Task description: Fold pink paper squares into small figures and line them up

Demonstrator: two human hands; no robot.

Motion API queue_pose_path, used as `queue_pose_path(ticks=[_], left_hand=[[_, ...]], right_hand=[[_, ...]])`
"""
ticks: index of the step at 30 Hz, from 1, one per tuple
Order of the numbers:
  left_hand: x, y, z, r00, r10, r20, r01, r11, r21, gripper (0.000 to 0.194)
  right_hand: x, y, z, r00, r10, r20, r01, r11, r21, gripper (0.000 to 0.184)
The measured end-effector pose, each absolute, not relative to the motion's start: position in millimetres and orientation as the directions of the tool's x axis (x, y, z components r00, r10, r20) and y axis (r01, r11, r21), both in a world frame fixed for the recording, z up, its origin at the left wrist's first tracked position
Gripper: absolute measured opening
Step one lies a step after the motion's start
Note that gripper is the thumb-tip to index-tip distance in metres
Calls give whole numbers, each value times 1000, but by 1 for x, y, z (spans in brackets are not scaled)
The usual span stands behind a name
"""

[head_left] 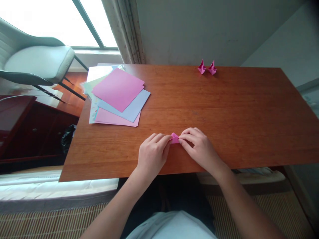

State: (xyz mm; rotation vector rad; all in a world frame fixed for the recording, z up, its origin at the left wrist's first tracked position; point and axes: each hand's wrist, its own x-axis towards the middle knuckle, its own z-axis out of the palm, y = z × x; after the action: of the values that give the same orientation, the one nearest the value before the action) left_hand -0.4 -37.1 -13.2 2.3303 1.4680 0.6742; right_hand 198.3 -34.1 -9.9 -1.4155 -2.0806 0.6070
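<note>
A small pink fold (175, 138) is sitting low in the middle of the view, near the bench's close edge, with a hand at either side. The left hand (152, 153) is pinching its left end between thumb and fingers, and the right hand (199, 147) is gripping its right corner with the fingertips.

The fold is looking small and thickly layered, so a hard pinch could be creasing it off line. Uneven pulling from the two sides could tear a corner or spring the layers open, and the fingertips, covering both ends, could be hiding a slipped edge.

Beyond the hands, two pink shapes (202, 67) (212, 68) with upright points are standing side by side near the bench's far edge, well apart from the fold. To the left, a fanned stack of paper is lying with a pink sheet (118, 89) on top, a blue sheet (134, 106) under it and paler pink ones (117, 118) lower down.

The bench (244, 109) is showing reddish-brown wood grain. Behind it a grey wall (184, 30) is rising beside a curtain (126, 30), and bright light is coming through the window (50, 20), near a pale chair (37, 63).
</note>
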Motion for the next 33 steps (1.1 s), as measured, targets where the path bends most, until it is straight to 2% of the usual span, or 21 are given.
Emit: queue_pose_path(ticks=[5,15,25,33], left_hand=[[3,-38,-10,338,923,186,796,-386,466,17],[13,-37,-5,282,951,123,901,-307,306,22],[17,-40,-8,270,948,166,918,-306,253,15],[17,-39,-8,276,945,173,916,-313,249,17]], right_hand=[[194,-32,-11,-231,962,143,707,267,-655,11],[188,-30,-10,-163,984,66,766,168,-621,14],[182,-30,-16,-140,985,106,804,175,-568,16],[177,-32,-17,-87,988,131,816,146,-559,16]])
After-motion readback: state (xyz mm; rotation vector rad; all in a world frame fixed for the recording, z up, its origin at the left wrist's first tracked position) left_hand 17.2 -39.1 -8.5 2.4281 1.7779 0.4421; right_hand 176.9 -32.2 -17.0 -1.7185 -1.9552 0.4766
